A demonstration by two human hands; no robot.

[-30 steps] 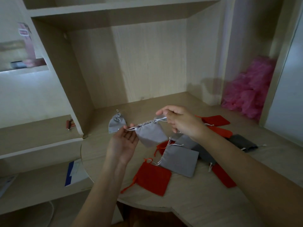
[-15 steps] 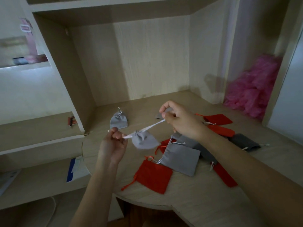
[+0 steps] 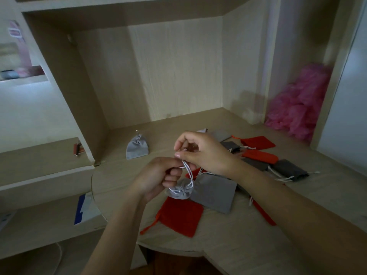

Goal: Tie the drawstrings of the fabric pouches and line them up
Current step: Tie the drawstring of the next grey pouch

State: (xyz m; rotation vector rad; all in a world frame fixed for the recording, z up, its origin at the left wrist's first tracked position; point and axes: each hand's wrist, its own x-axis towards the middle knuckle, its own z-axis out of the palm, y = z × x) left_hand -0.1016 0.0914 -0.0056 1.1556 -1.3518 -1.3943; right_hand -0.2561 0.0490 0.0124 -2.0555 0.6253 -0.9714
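Observation:
A small grey pouch (image 3: pixel 179 191) with its mouth cinched hangs below my hands over the desk. Its white drawstrings (image 3: pixel 188 172) run up between my fingers. My left hand (image 3: pixel 156 176) grips one string end with curled fingers. My right hand (image 3: pixel 200 152) pinches the other end just above it. A tied grey pouch (image 3: pixel 137 148) stands alone at the back left of the desk (image 3: pixel 238 241). Several loose pouches lie in a pile: a flat grey pouch (image 3: pixel 215 193), a red pouch (image 3: pixel 179 219) in front, more red pouches (image 3: pixel 258 142) and dark grey pouches (image 3: pixel 289 170) to the right.
A pink fluffy heap (image 3: pixel 299 105) sits in the back right corner. A lower shelf on the left holds a small red item (image 3: pixel 77 149). A blue and white paper (image 3: pixel 85 209) lies on the shelf below. Wooden walls enclose the desk's back.
My hands came together from a wide apart pull on the strings. The grey pouch dropped lower and now hangs cinched beneath them.

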